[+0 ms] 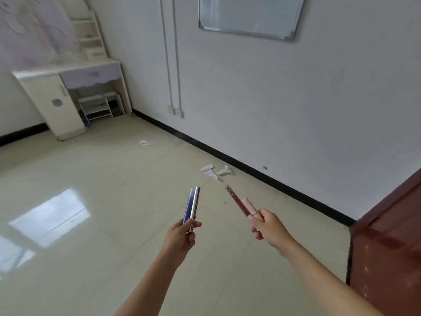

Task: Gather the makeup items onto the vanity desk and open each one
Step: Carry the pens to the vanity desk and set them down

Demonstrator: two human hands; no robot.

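The glossy beige tiled floor (118, 179) carries crumpled white paper scraps (207, 168) by the wall and the vanity desk (66, 119).

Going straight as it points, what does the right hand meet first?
Open air, then probably the crumpled white paper scraps on the floor; the right hand aims its dark red glitter tube there, depth unclear.

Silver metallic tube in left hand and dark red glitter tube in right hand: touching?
Apart. The head view shows beige floor between the silver metallic tube in the left hand and the dark red glitter tube in the right hand.
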